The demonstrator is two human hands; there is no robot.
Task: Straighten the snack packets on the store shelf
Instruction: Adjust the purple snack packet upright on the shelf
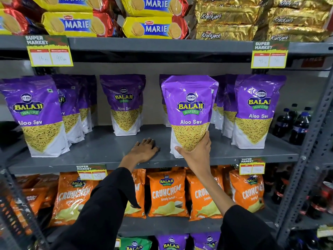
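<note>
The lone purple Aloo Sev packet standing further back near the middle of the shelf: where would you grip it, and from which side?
Probably at its lower half, coming straight in from the front. The Aloo Sev packet stands upright on its flat white base, with bare shelf before it and gaps either side. The left hand rests flat on that shelf closest to it; the right hand grips another packet low.

Dark cola bottles (pixel 295 123) (right side), price tags (pixel 51 51) on edges

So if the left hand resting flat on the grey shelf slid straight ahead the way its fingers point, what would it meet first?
Bare grey shelf lies directly ahead of the left hand. Going on, it would probably pass into the gap right of the purple Aloo Sev pouch standing further back, perhaps brushing it; depth is unclear.
</note>
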